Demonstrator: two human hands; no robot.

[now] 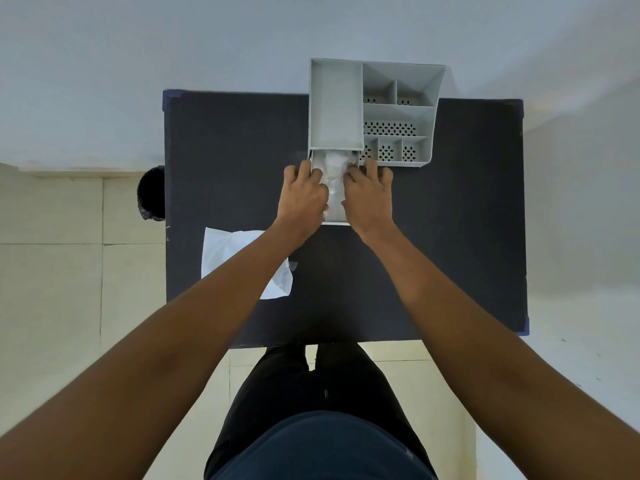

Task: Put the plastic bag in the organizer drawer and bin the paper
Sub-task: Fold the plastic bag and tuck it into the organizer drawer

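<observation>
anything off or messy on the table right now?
Nothing damaged or spilled. The organizer drawer is pulled out with the plastic bag bunched inside, both hands pressing on it. The paper lies loose and creased on the table's left side, unbinned.

No legible text or labels anywhere

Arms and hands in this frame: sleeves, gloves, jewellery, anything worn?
Both forearms are bare up to the frame edge, no sleeves visible. Left hand and right hand have no gloves; no watch, rings or bands visible. Lower down: dark trousers, dark blue top.
</observation>
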